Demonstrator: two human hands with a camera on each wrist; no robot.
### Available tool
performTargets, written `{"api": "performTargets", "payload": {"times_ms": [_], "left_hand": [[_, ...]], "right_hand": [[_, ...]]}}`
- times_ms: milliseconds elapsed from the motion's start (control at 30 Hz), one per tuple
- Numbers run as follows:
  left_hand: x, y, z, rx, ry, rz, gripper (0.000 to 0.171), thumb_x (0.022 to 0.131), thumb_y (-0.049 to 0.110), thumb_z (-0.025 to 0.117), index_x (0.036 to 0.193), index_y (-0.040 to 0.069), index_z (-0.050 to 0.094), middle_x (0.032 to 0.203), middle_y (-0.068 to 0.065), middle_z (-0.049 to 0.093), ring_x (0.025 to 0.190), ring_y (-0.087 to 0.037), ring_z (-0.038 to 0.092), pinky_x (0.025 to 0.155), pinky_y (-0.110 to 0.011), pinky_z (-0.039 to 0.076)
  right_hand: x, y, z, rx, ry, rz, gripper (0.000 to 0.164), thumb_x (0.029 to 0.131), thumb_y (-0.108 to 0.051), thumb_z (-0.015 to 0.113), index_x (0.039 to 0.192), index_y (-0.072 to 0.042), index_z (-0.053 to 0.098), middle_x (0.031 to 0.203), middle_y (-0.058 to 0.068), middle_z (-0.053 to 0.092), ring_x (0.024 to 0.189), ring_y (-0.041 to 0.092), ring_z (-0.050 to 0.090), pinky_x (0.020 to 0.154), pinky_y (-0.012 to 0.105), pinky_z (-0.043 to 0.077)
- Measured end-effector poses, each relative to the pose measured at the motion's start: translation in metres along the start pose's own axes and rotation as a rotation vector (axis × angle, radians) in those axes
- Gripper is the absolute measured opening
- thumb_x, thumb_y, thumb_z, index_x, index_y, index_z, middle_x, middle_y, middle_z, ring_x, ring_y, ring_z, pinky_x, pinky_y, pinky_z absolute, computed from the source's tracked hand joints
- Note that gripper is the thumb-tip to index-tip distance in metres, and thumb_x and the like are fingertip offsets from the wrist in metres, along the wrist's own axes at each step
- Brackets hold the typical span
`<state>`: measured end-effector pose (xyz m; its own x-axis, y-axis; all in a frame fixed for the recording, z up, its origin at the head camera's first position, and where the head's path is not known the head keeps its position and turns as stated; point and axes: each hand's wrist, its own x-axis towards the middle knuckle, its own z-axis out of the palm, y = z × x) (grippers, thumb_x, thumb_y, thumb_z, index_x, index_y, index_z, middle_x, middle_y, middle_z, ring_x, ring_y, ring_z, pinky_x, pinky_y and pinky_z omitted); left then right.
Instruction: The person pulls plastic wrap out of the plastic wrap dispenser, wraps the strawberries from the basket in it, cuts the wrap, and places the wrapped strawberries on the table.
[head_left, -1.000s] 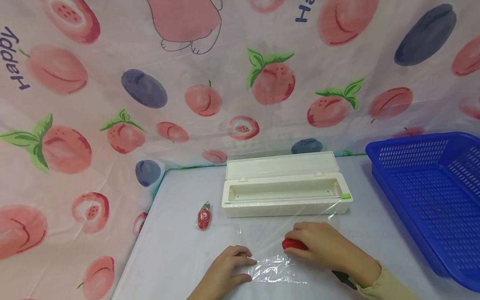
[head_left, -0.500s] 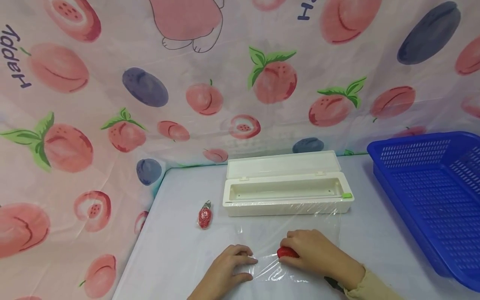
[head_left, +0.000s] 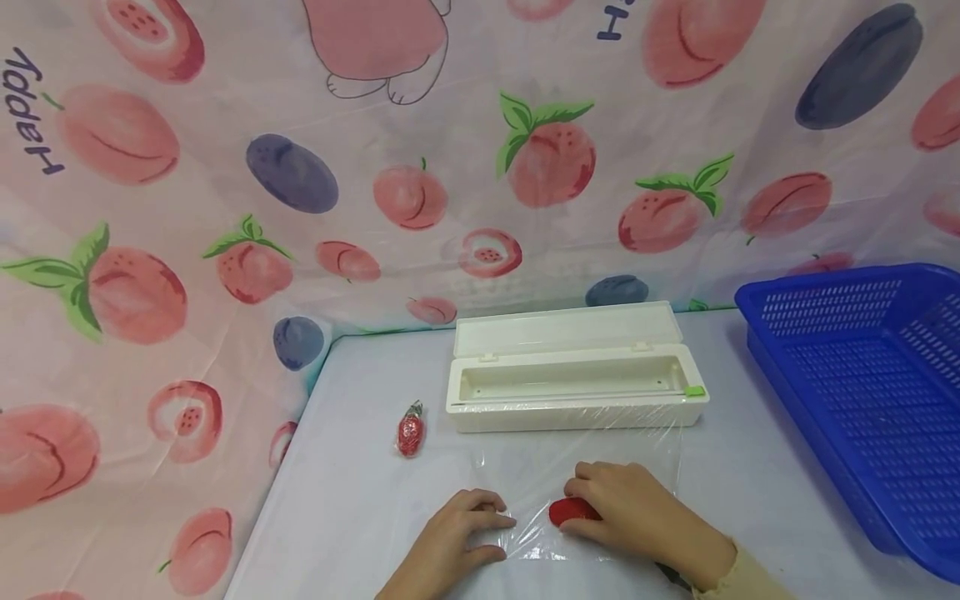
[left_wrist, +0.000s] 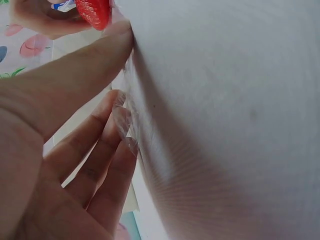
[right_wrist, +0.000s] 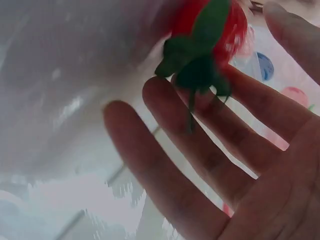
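My right hand [head_left: 626, 508] grips a red strawberry [head_left: 572, 511] between thumb and fingers, low over a sheet of cling film [head_left: 517, 467]. Green leaves and a thin stem [right_wrist: 192, 75] show at the strawberry's end in the right wrist view. My left hand [head_left: 457, 537] rests at the film's near left corner, thumb apart from the fingers. Crinkled film lies against its fingertips [left_wrist: 120, 100] in the left wrist view. The film runs back to a white cling film dispenser [head_left: 577, 417], whose lid stands open and whose rail carries a green slide cutter [head_left: 695, 391].
A second strawberry [head_left: 410, 432], wrapped in film, lies on the white table cover [head_left: 352, 500] to the left of the dispenser. At the right stands a blue plastic basket [head_left: 795, 417]. A fruit-patterned cloth [head_left: 435, 125] hangs behind the table and along its left side.
My right hand has carried the strawberry left and a little nearer, over the film's front part. The left hand has stayed at the film's corner.
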<state>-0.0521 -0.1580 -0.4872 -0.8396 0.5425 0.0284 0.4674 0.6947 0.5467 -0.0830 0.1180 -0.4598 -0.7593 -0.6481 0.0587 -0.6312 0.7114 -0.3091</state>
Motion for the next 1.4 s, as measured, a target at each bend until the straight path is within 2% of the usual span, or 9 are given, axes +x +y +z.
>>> {"api": "performTargets", "payload": {"times_ms": [200, 433, 533, 733, 900, 1000, 1233, 1267, 1400], "left_hand": [[0.0, -0.001, 0.0, -0.014, -0.026, -0.037, 0.03, 0.081, 0.021, 0.081, 0.111, 0.023, 0.077, 0.119, 0.01, 0.061, 0.108, -0.007, 0.055, 0.096, -0.028, 0.05], [-0.001, -0.001, 0.0, -0.005, -0.039, -0.025, 0.032, 0.083, 0.02, 0.08, 0.114, 0.022, 0.075, 0.121, 0.009, 0.06, 0.111, -0.009, 0.055, 0.097, -0.029, 0.05], [-0.002, -0.003, -0.001, -0.001, -0.056, -0.02, 0.033, 0.083, 0.022, 0.08, 0.116, 0.022, 0.075, 0.123, 0.009, 0.06, 0.114, -0.009, 0.055, 0.099, -0.028, 0.05], [-0.003, -0.01, -0.006, 0.0, -0.076, 0.06, 0.041, 0.078, 0.023, 0.085, 0.117, 0.022, 0.074, 0.126, 0.008, 0.061, 0.116, -0.011, 0.056, 0.099, -0.028, 0.049], [-0.002, -0.018, -0.013, -0.104, -0.167, 0.044, 0.045, 0.077, 0.019, 0.085, 0.12, 0.022, 0.073, 0.13, 0.008, 0.06, 0.12, -0.011, 0.054, 0.102, -0.029, 0.048], [-0.001, -0.022, -0.016, -0.171, -0.202, 0.034, 0.043, 0.079, 0.018, 0.084, 0.12, 0.021, 0.073, 0.131, 0.009, 0.061, 0.122, -0.011, 0.054, 0.103, -0.029, 0.048], [0.0, -0.033, -0.017, -0.241, -0.202, 0.097, 0.026, 0.08, 0.016, 0.083, 0.104, 0.023, 0.075, 0.131, 0.007, 0.062, 0.123, -0.012, 0.055, 0.105, -0.028, 0.046], [0.0, -0.034, -0.018, -0.247, -0.202, 0.107, 0.025, 0.08, 0.016, 0.083, 0.102, 0.024, 0.075, 0.132, 0.007, 0.061, 0.123, -0.012, 0.055, 0.105, -0.028, 0.045], [0.0, -0.038, -0.02, -0.265, -0.23, 0.105, 0.026, 0.081, 0.019, 0.083, 0.105, 0.024, 0.076, 0.133, 0.007, 0.061, 0.123, -0.011, 0.055, 0.106, -0.028, 0.045]], "right_hand": [[-0.006, 0.005, -0.013, -0.012, -0.045, 0.03, 0.041, 0.085, -0.055, 0.071, 0.101, -0.017, 0.074, 0.089, -0.008, 0.064, 0.076, 0.005, 0.057, 0.066, 0.028, 0.056], [-0.025, 0.024, -0.018, 0.027, -0.068, -0.004, 0.041, 0.082, -0.041, 0.078, 0.113, -0.015, 0.07, 0.108, -0.007, 0.063, 0.103, 0.014, 0.058, 0.089, 0.036, 0.056], [-0.033, 0.031, -0.016, 0.043, -0.084, 0.016, 0.046, 0.08, -0.039, 0.081, 0.117, -0.015, 0.067, 0.113, -0.007, 0.061, 0.108, 0.015, 0.057, 0.093, 0.038, 0.054], [-0.048, 0.044, -0.007, 0.012, -0.029, -0.018, 0.057, 0.07, -0.033, 0.088, 0.117, -0.012, 0.064, 0.112, -0.004, 0.061, 0.106, 0.018, 0.057, 0.092, 0.04, 0.053], [-0.056, 0.051, -0.001, 0.065, -0.078, 0.042, 0.062, 0.067, -0.032, 0.09, 0.119, -0.013, 0.062, 0.116, -0.004, 0.06, 0.114, 0.025, 0.057, 0.097, 0.048, 0.05], [-0.06, 0.055, 0.0, 0.093, -0.091, 0.043, 0.065, 0.066, -0.036, 0.089, 0.12, -0.014, 0.062, 0.118, -0.004, 0.06, 0.117, 0.029, 0.057, 0.098, 0.052, 0.048], [-0.071, 0.067, 0.001, 0.138, -0.118, 0.015, 0.074, 0.063, -0.045, 0.089, 0.125, -0.019, 0.059, 0.124, -0.008, 0.057, 0.12, 0.023, 0.055, 0.099, 0.046, 0.05], [-0.072, 0.069, 0.001, 0.154, -0.133, 0.021, 0.072, 0.064, -0.046, 0.088, 0.125, -0.021, 0.059, 0.125, -0.009, 0.057, 0.12, 0.021, 0.055, 0.099, 0.044, 0.05], [-0.079, 0.077, 0.002, 0.181, -0.072, -0.069, 0.049, 0.071, -0.043, 0.085, 0.112, -0.032, 0.061, 0.129, -0.006, 0.058, 0.118, 0.017, 0.056, 0.094, 0.034, 0.053]]}}
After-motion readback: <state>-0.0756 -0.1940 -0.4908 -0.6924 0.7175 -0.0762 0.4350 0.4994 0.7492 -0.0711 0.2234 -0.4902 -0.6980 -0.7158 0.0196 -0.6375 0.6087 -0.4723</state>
